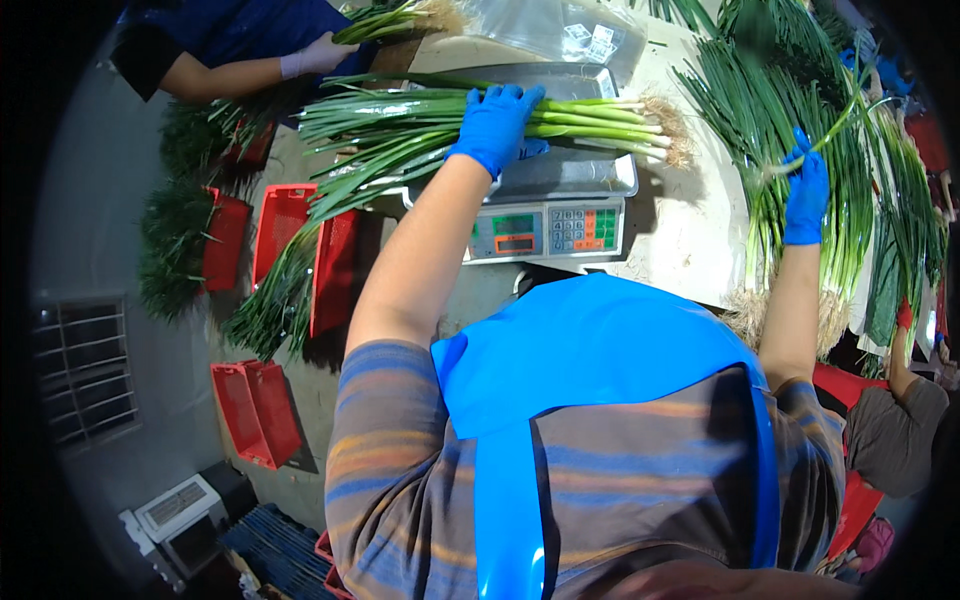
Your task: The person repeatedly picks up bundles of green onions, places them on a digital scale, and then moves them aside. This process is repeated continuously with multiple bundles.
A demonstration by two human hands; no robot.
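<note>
My left hand [498,129], in a blue glove, is closed around a bundle of green onions [592,120] lying across the metal tray [517,184] of a digital weighing scale [546,231]. The leaves point left and the rooty white ends point right. At the right, my right hand [807,187], also gloved in blue, holds a single green onion stalk [829,135] above a large pile of green onions [847,217] whose roots face me.
Clear plastic bags [517,26] lie beyond the scale. A co-worker's gloved hand [322,56] grips green onions at upper left. Red crates [259,412] stand on the floor at left, some holding green onions. Another person [896,427] is at far right.
</note>
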